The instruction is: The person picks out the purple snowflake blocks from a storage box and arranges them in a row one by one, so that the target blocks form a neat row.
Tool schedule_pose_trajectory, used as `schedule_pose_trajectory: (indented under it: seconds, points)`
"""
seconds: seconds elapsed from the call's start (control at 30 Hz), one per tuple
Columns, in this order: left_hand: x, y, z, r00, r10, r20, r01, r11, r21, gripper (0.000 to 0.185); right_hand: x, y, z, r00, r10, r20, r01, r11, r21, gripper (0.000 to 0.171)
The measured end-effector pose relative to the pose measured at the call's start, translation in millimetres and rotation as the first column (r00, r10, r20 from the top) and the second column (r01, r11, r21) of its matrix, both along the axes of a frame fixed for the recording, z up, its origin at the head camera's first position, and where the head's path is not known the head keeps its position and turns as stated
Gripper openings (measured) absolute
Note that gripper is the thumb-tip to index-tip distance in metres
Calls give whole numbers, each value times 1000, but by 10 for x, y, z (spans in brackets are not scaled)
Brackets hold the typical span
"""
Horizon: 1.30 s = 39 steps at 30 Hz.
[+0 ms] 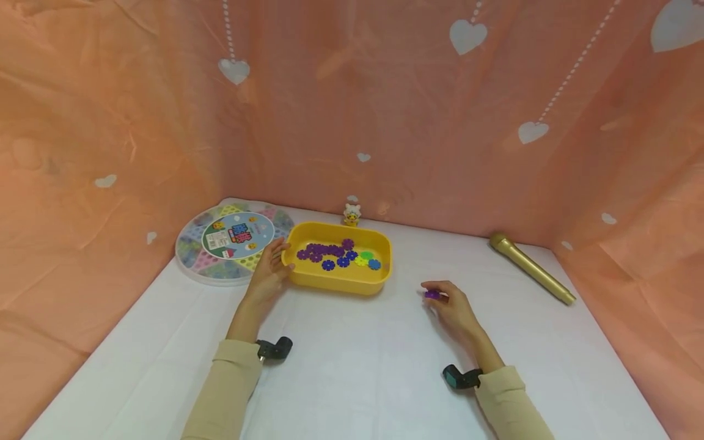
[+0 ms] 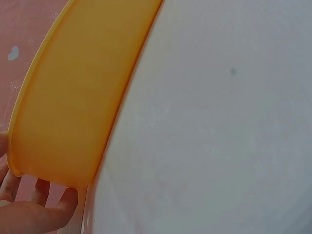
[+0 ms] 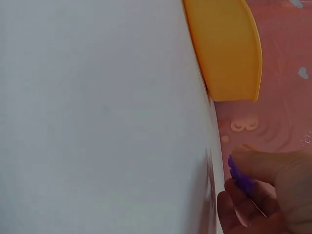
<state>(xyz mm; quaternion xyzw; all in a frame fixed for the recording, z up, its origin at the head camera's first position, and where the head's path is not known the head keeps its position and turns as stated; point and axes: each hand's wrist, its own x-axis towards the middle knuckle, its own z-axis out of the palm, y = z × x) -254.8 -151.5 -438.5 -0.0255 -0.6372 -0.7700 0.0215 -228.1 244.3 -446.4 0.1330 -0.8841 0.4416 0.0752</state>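
Left hand [image 1: 267, 275]: holds yellow tray [image 1: 335, 282] at left end | right hand [image 1: 455, 310]: pinches 1 purple piece [image 1: 432, 294] | inside tray: flower-shaped pieces [image 1: 328, 265]

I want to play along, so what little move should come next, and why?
Maybe the right hand should carry the purple notched piece left until it is over the yellow tray. The piece is pinched outside the tray, while purple notched discs lie inside, and the left hand holds the tray's left rim.
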Motion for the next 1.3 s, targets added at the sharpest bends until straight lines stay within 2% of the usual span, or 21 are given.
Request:
schedule_pose_trajectory:
  seconds: [0.27,0.5,0.57,0.73,0.97,1.3]
  points:
    - [-5,-12,7,1000,8,19,-7,999,-32,69,4,-84,-89,999,10,-39,-11,1000,-20,31]
    - [5,-25,-19,998,-12,-57,10,999,-42,68,-23,-240,-158,989,46,-138,-54,997,-60,31]
    - [5,-20,-18,999,-8,-51,6,999,-41,68,-43,-280,-182,988,52,-146,-61,996,-60,32]
    - [6,-14,-15,999,-4,-47,2,999,-47,68,-75,-344,-196,990,55,-129,-58,998,-15,36]
    - [8,-13,-21,998,-24,-60,24,1000,-2,67,-76,-358,-178,993,23,-118,-13,996,84,35]
    - [13,-13,-3,999,-13,-33,12,1000,-18,67,-61,-371,-151,998,23,-50,-19,997,71,33]
